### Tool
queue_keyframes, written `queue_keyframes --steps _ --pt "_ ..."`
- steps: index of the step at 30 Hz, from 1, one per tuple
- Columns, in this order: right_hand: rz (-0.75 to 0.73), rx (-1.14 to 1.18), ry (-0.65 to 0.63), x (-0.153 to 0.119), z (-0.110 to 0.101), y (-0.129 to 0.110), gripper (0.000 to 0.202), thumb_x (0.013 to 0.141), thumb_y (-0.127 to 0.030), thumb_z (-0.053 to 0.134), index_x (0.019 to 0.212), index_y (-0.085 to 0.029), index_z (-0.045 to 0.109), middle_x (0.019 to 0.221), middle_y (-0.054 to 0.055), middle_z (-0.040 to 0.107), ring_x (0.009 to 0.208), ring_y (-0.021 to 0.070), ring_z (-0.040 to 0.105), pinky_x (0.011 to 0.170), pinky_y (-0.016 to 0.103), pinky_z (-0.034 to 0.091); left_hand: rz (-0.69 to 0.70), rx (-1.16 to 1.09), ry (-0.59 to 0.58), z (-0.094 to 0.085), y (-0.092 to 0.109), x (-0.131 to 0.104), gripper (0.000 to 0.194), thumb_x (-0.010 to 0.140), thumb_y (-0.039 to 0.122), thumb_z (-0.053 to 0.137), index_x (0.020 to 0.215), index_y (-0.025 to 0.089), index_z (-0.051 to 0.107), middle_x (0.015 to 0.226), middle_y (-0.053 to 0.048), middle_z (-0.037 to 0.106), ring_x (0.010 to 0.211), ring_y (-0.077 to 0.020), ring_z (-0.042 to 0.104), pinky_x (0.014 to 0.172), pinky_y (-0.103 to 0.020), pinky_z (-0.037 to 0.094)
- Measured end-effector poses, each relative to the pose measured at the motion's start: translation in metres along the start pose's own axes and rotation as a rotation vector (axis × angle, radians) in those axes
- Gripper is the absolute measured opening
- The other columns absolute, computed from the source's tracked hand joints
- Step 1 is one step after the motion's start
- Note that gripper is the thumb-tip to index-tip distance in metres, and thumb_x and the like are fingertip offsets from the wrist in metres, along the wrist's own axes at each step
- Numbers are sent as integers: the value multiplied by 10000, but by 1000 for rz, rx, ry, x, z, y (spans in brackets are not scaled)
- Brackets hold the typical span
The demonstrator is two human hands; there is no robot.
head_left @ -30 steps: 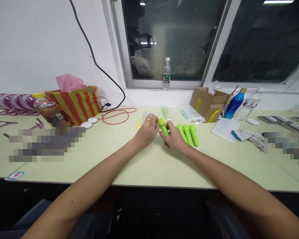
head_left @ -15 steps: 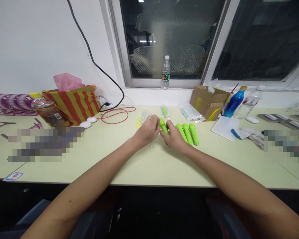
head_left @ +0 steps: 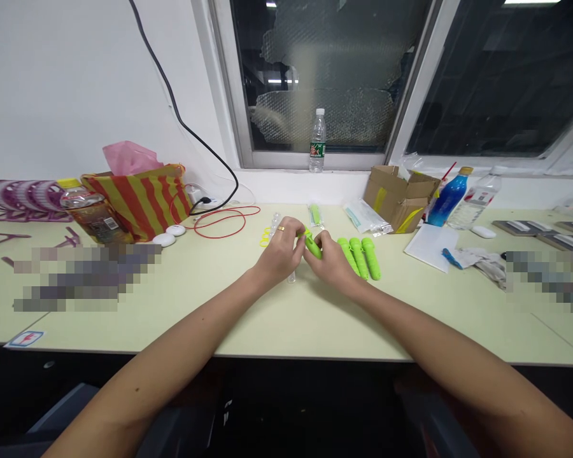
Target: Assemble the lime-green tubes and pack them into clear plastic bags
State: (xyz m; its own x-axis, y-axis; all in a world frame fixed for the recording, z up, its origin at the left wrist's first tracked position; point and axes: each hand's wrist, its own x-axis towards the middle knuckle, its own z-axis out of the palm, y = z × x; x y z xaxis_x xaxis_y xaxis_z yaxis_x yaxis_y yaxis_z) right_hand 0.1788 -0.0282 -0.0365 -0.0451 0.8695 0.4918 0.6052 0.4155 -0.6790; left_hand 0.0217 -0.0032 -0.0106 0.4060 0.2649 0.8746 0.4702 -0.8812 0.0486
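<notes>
My right hand (head_left: 332, 261) is wrapped around a lime-green tube (head_left: 314, 247), held just above the table. With closed fingers, my left hand (head_left: 281, 251) pinches at the tube's upper end, where a yellowish-green bit shows; its fingertips are partly hidden. Beside my right hand lie three green ribbed tubes with rounded heads (head_left: 359, 257), side by side. Under and behind my left hand are clear plastic tube pieces (head_left: 291, 277) and yellow rings (head_left: 265, 237). Farther back is a green piece in a clear bag (head_left: 315, 214).
At the back right stand an open cardboard box (head_left: 396, 194), a plastic packet (head_left: 370, 218) and a blue bottle (head_left: 451, 197). White paper (head_left: 432, 245) and a glove (head_left: 482, 261) lie right. Left are a red cable (head_left: 219, 222), a striped bag (head_left: 146, 200) and a brown drink bottle (head_left: 93, 213).
My left hand has turned at the tube's upper end, so its ring now shows and its fingers reach over the end. My right hand keeps the tube, shifted slightly left.
</notes>
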Motion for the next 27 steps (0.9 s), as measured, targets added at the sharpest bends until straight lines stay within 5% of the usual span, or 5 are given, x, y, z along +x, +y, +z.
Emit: queue_keyframes --steps 27 --pt "48 60 27 -4 3 -6 324 856 -433 546 852 -254 276 706 -42 427 592 155 420 519 267 275 -58 28 108 10 8 -5 159 904 124 510 954 215 390 914 -42 490 870 -176 517 753 -352 504"
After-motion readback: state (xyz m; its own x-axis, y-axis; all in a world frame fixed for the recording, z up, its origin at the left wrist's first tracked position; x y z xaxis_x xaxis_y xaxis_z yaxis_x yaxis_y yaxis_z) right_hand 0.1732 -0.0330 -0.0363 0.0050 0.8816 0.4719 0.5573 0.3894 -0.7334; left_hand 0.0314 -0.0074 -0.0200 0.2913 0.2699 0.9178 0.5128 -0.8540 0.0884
